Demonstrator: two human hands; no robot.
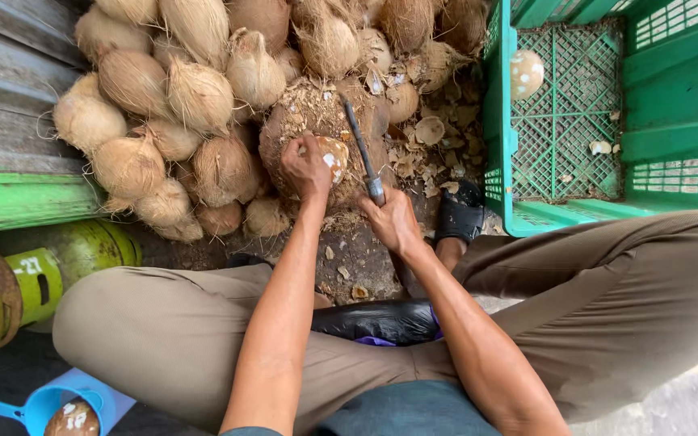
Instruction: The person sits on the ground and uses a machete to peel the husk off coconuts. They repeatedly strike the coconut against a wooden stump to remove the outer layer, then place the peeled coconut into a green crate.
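Observation:
My left hand (305, 167) grips a partly peeled coconut (334, 156), brown with white patches, pressed on a round wooden chopping stump (309, 113). My right hand (393, 220) holds the handle of a long knife (361, 149) whose blade points away from me and lies across the stump just right of the coconut. Both forearms reach forward between my bent knees in tan trousers.
A heap of husked coconuts (195, 89) fills the ground to the left and behind the stump. A green plastic crate (672, 97) at right holds one peeled coconut (526, 73). Shell chips (426, 153) litter the ground. A green gas cylinder (10, 291) and blue scoop (50, 404) sit at left.

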